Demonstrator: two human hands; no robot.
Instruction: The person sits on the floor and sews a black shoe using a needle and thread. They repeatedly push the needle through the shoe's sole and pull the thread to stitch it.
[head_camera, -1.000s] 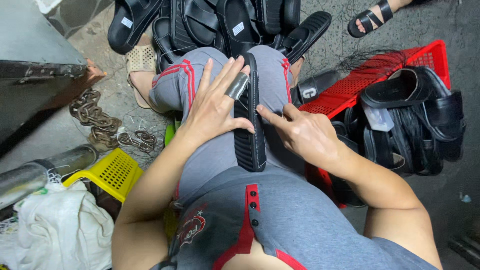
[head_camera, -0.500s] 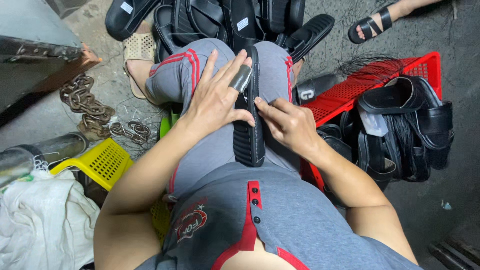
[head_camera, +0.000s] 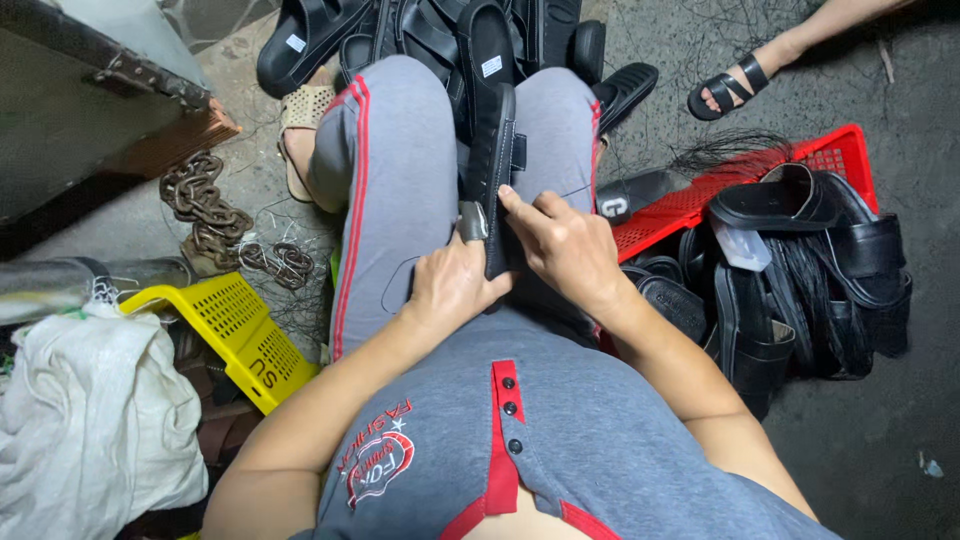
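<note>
Floor: dark, gritty concrete carrying everything here; another person's foot in a black sandal rests on it at the top right.
Lap: the person sits with both knees up in grey trousers with red side stripes; the work lies in the gap between the thighs.
White sack: crumpled at the lower left, just beside the yellow crate.
Red crate: to the person's right, with a heap of finished black sandals leaning against and in front of it.
Yellow crate: tipped on its side by the left thigh.
Sandal pile ahead: more black sandals beyond the knees, some with small white labels.
Rusty chain: coiled on the floor left of the left knee.
Black sandal in hand: stands on edge along the lap between the thighs, its sole side turned to the left.
Left hand: curled around the near end of the sandal, a grey guard on the thumb pressed to its edge.
Right hand: fingers narrowed to a pinch, forefinger tip against the sandal's edge; whether it holds a thread or needle cannot be told.
Step in hand: seemingly working the sandal's edge or strap.
Next move: likely calls for a steady left grip while the right fingertips press or pull along the edge.
</note>
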